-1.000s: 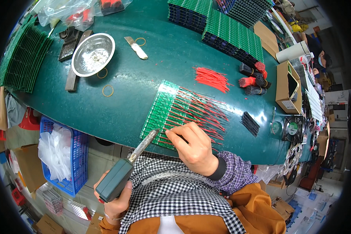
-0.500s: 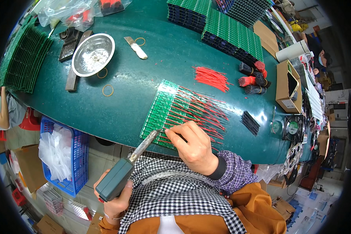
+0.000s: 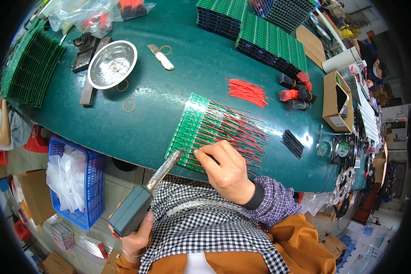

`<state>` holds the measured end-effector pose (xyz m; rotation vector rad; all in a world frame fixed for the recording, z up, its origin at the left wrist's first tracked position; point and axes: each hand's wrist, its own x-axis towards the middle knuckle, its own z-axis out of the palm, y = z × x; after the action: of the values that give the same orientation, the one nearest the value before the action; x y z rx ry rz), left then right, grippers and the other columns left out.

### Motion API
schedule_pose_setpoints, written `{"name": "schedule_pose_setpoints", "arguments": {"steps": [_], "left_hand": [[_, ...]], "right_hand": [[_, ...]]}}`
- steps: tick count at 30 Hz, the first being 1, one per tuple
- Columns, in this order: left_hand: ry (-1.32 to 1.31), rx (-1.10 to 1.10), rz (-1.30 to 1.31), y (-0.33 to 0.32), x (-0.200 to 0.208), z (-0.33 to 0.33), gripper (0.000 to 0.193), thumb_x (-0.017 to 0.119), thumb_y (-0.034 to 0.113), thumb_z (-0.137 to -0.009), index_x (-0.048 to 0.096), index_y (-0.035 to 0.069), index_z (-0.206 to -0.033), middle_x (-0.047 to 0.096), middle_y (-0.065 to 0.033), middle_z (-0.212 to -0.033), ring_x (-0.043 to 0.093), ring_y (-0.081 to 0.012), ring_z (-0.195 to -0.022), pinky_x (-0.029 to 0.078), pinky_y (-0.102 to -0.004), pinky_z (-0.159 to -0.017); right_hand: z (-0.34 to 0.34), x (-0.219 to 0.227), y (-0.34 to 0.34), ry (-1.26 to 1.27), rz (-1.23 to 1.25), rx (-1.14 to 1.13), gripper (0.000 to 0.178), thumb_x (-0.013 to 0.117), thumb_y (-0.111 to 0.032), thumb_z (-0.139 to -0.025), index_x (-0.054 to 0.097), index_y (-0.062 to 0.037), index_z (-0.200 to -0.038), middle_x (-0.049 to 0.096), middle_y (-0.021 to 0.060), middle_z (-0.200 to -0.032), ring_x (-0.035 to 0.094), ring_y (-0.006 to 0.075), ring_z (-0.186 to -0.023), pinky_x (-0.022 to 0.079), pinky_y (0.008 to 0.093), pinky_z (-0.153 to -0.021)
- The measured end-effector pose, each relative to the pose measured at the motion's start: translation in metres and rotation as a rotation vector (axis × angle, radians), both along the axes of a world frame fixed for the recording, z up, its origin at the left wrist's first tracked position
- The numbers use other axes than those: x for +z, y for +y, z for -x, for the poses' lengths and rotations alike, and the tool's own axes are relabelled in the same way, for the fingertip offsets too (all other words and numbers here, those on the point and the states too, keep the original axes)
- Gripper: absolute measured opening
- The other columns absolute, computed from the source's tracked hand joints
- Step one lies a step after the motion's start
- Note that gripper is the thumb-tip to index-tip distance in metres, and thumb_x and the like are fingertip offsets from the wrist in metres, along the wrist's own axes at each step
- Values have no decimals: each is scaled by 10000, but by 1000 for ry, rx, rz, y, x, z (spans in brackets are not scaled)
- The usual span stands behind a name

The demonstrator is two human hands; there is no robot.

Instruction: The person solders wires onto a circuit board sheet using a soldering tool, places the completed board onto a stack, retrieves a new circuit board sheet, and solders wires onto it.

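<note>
The thumb and forefinger of the right hand point(image 3: 228, 172) are bent to a close pinch, their tips meeting or nearly so; whether a wire is caught between them cannot be told. Those tips are over the near part of a green rectangular panel of circuit boards point(image 3: 186, 127), at the side where thin red and black insulated wires point(image 3: 233, 132) fan out to the right, some running beneath the hand. The left hand point(image 3: 139, 237) is wrapped around the dark green, box-shaped handle of a soldering iron point(image 3: 131, 211), whose mottled metal shaft slants up and right, its tip at the panel just left of the pinched fingertips. The panel lies flat on a dark green tabletop point(image 3: 146, 123), close to its front edge. Beyond it is a loose pile of red wires point(image 3: 248, 92); to the right lies a small pile of short black wires point(image 3: 292, 144). Farther left sits a round, shiny metal bowl point(image 3: 123, 52), and at the far side rise stacks of green circuit panels point(image 3: 271, 45).
</note>
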<state>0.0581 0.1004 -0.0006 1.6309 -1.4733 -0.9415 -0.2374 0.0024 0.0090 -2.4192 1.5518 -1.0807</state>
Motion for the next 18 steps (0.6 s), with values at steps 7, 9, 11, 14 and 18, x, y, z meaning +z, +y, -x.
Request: {"name": "schedule_pose_setpoints", "arguments": {"steps": [7, 9, 11, 14, 18], "left_hand": [[68, 59, -78, -11, 21, 13, 376, 873, 146, -766, 773, -9, -1094, 745, -137, -1019, 673, -290, -843, 531, -400, -770], [139, 76, -125, -12, 23, 15, 361, 875, 151, -764, 777, -3, -1075, 748, -132, -978, 672, -290, -822, 527, -403, -770], [-14, 2, 57, -9, 13, 13, 320, 866, 138, -760, 775, -11, -1029, 739, -136, -928, 674, -280, -752, 531, -384, -721], [7, 29, 45, -12, 16, 16, 291, 857, 120, -750, 773, -16, -993, 733, -140, -902, 686, -277, -743, 535, -387, -699], [115, 40, -93, -17, 27, 22, 283, 849, 102, -742, 775, -17, -988, 736, -139, -906, 701, -291, -783, 542, -383, -727]], "right_hand": [[1, -2, 10, 13, 3, 11, 371, 704, 29, -704, 714, 32, -1075, 667, 103, -997, 639, 260, -874, 542, 373, -723], [-1, -2, 9, 6, 11, -4, 324, 744, 46, -716, 736, 18, -1039, 672, 91, -947, 635, 249, -825, 539, 367, -688], [-2, -2, 9, -1, 20, -17, 282, 784, 63, -729, 757, 3, -1003, 676, 79, -897, 631, 238, -775, 535, 361, -654], [-3, -2, 9, 7, 22, -23, 283, 785, 59, -737, 757, 2, -1012, 674, 78, -894, 630, 237, -768, 531, 362, -653], [-4, -2, 9, 23, 21, -30, 280, 785, 47, -743, 755, -1, -1017, 669, 76, -891, 630, 236, -759, 522, 358, -643]]}}
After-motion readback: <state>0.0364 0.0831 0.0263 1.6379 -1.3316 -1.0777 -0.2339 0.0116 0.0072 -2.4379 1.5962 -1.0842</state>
